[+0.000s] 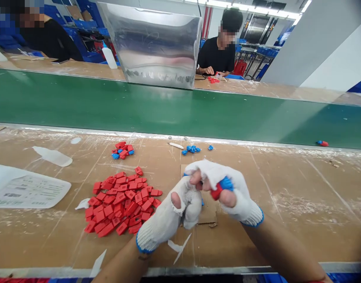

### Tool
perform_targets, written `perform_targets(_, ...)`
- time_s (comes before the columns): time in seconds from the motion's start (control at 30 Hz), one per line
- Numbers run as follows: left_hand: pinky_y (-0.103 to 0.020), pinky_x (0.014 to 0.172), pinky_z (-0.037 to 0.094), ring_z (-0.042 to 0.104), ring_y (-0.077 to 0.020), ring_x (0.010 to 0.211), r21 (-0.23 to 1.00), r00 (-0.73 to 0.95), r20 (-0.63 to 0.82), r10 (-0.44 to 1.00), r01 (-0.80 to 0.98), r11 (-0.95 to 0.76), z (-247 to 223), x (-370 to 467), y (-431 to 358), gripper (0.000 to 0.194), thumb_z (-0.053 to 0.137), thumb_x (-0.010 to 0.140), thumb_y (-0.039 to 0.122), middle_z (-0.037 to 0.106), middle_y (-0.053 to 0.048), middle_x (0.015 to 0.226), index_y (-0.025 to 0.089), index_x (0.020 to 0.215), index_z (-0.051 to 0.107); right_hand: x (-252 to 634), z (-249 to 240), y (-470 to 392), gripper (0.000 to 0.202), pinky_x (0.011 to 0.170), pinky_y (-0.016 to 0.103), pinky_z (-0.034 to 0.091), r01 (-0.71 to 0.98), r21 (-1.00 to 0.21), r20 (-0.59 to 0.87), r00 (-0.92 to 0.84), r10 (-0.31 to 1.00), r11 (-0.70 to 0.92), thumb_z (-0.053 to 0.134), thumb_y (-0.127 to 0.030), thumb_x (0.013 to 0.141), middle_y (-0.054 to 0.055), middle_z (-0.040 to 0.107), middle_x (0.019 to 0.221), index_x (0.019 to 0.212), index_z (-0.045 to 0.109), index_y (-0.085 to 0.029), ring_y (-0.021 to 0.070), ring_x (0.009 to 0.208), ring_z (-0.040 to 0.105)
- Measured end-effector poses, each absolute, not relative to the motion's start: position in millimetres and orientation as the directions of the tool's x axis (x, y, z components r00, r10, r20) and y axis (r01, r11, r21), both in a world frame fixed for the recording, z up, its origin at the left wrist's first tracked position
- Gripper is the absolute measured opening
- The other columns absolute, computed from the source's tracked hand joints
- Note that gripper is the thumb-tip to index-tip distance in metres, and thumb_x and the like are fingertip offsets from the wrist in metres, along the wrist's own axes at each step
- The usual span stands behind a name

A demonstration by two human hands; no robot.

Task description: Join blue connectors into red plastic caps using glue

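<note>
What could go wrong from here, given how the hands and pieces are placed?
The red-and-blue piece might slip, since the right hand seems to pinch it with only its fingertips. The left hand is close beside the pile of red pieces, so its glove could knock some loose. The small blue pieces lie loose beyond the hands and may scatter if brushed.

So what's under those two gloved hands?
Below the left hand and right hand, part of a cardboard piece shows, with bits of something blue peeking out. The hands cover the rest, so I can't tell how many blue things there are.
</note>
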State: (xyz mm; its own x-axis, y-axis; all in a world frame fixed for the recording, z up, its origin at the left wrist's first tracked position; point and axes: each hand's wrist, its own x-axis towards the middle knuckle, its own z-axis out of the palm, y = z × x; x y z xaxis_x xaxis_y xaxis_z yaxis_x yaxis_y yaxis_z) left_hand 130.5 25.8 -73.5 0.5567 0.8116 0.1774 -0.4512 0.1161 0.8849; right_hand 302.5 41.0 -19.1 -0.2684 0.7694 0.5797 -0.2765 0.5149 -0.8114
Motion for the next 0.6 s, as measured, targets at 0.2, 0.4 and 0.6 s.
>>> perform_targets(0.2, -0.017, 0.043, 0.038, 0.037, -0.0067, 0.044, 0.715, 0.511, 0.064, 0.857, -0.623, 0.318, -60.8, 124.5, 39.0, 0.057, 0.061, 0.094, 0.077, 0.044, 0.008, 0.062, 0.022, 0.105, 0.066, 326.9, 3.9, 44.0, 0.012, 0.034, 0.02, 0.035, -0.494, -0.788, 0.455, -0.064, 0.888, 0.368, 0.074, -0.027, 0.098, -0.008, 0.059, 0.066, 0.092, 0.064, -0.029, 0.0064, 0.034, 0.038)
perform_targets(0.4, -0.018, 0.044, 0.044, 0.044, -0.007, 0.045, 0.679, 0.473, -0.024, 0.881, -0.639, 0.361, -56.0, 119.2, 41.5, 0.051, 0.074, 0.089, 0.072, 0.048, 0.007, 0.06, 0.022, 0.099, 0.072, 340.2, 17.1, 46.7, 0.057, 0.036, 0.022, 0.017, -0.527, -0.789, 0.439, -0.123, 0.89, 0.316, 0.065, -0.079, 0.091, -0.008, 0.036, 0.061, 0.075, 0.058, -0.025, 0.0081, 0.044, 0.021)
perform_targets(0.6, -0.019, 0.043, 0.045, 0.045, -0.0075, 0.044, 0.683, 0.453, -0.066, 0.889, -0.629, 0.371, -57.4, 120.7, 42.8, 0.053, 0.079, 0.083, 0.073, 0.049, 0.007, 0.057, 0.023, 0.096, 0.073, 344.3, 20.4, 45.9, 0.035, 0.04, 0.021, 0.024, -0.639, -0.746, 0.379, -0.175, 0.909, 0.188, 0.065, -0.048, 0.095, -0.008, 0.037, 0.063, 0.075, 0.049, -0.024, 0.0071, 0.044, 0.023)
